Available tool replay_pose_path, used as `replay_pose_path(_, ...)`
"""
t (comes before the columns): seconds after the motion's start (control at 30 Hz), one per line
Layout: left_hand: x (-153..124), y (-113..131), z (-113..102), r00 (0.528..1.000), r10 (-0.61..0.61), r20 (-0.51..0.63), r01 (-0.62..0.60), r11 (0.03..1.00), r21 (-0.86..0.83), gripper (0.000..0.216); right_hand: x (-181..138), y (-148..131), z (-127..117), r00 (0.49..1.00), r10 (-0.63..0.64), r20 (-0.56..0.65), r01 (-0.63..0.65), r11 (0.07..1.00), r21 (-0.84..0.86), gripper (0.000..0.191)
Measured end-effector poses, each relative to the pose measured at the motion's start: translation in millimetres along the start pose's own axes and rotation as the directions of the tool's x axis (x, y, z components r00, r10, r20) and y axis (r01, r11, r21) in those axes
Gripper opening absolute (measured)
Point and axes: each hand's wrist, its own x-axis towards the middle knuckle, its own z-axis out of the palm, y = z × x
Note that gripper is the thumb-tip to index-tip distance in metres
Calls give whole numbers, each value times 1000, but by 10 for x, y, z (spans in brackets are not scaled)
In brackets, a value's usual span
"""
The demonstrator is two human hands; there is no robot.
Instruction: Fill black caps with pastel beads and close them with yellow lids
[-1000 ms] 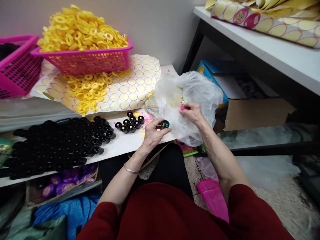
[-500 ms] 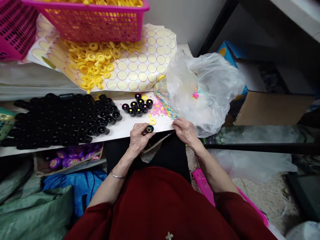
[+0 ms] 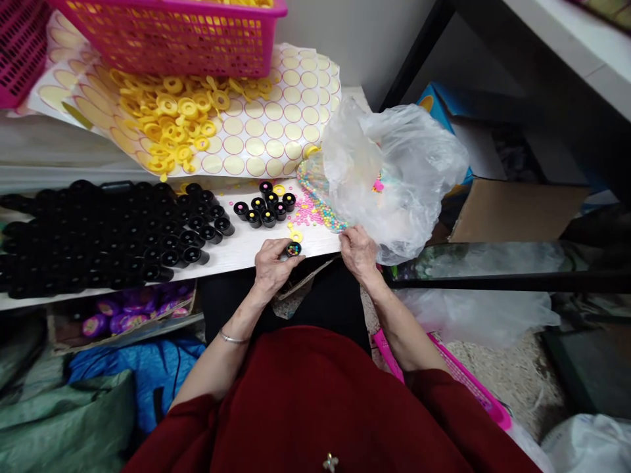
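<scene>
My left hand [image 3: 270, 269] grips a small black cup [image 3: 294, 249] at the front edge of the white table; coloured beads show inside it. To the right, my right hand [image 3: 359, 253] has its fingers pressed together beside a clear plastic bag [image 3: 411, 177] of coloured beads [image 3: 329, 215]. Whatever its fingertips hold is too small to make out. Loose pink beads [image 3: 306, 210] lie left of the bag. Just behind the held cup is a yellow ring with a tab [image 3: 296, 236]. Several black cups [image 3: 268, 217], each with a pink or yellow bead showing, stand behind my left hand.
Many black cups [image 3: 98, 236] crowd the table's left side. Behind them, yellow ring pieces [image 3: 170, 121] are heaped on sticker sheets [image 3: 254, 146], below a pink basket [image 3: 197, 49]. An open cardboard box [image 3: 517, 213] is at right. Purple items [image 3: 131, 309] fill a box under the table.
My left hand keeps the black cup at the table edge. My right hand's fingers have drawn closer together beside the bag. The whole view has shifted slightly.
</scene>
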Motion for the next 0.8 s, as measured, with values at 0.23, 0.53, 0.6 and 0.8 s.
replay_pose_path(0.23,-12,12,21,999,40,21,-41,998,44,29,-49,-290,-35,988,-152,-21,150,929,339,17)
replay_pose_path(0.53,-32,83,5,997,17,71,-22,997,73,23,-56,-738,94,907,-408,99,312,812,493,15)
replay_pose_path(0.6,-32,93,3,998,24,65,-28,998,62,25,-44,-731,88,892,-431,134,347,845,407,17)
replay_pose_path(0.8,-46,88,-7,997,6,79,-11,998,63,28,-28,-779,-10,850,-467,243,427,882,202,24)
